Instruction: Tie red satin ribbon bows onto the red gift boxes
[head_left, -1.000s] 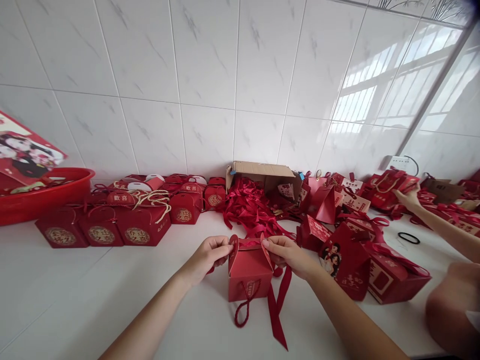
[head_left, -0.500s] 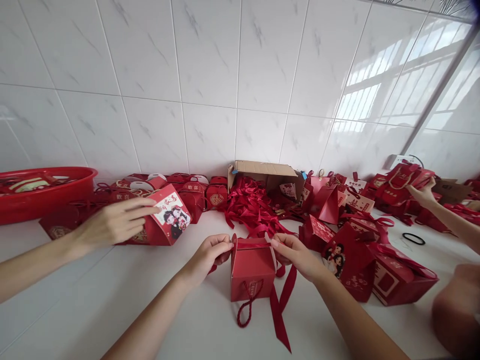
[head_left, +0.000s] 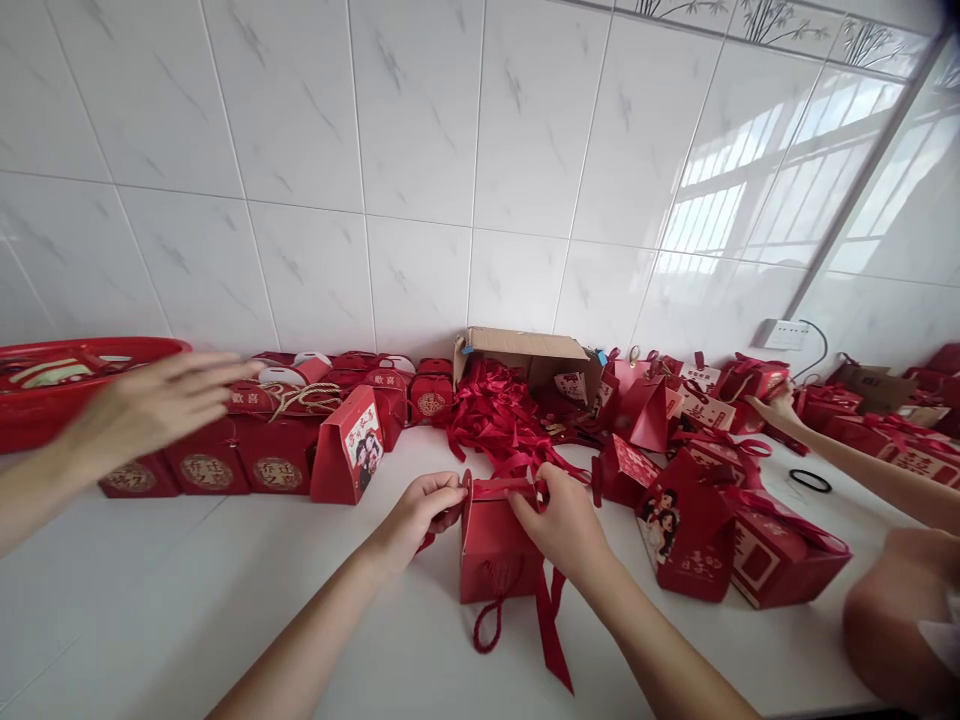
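A small red gift box stands upright on the white tabletop in front of me, with a twisted red cord loop hanging from its near side. My left hand is closed at the box's upper left edge, pinching the red ribbon there. At the upper right corner my right hand is also closed, thumb across the top, on the ribbon that runs along the box top. A loose ribbon tail hangs down to the right of the box. My fingers hide parts of the ribbon.
Behind, a cardboard box spills a heap of red ribbons. Red gift boxes line the left, near a red basin. More boxes stand right. Other people's hands reach in from both sides.
My right hand has moved left onto the box top; my left hand stays. The person at left has set down a printed box and drawn their hand back. The right person's box is lower.
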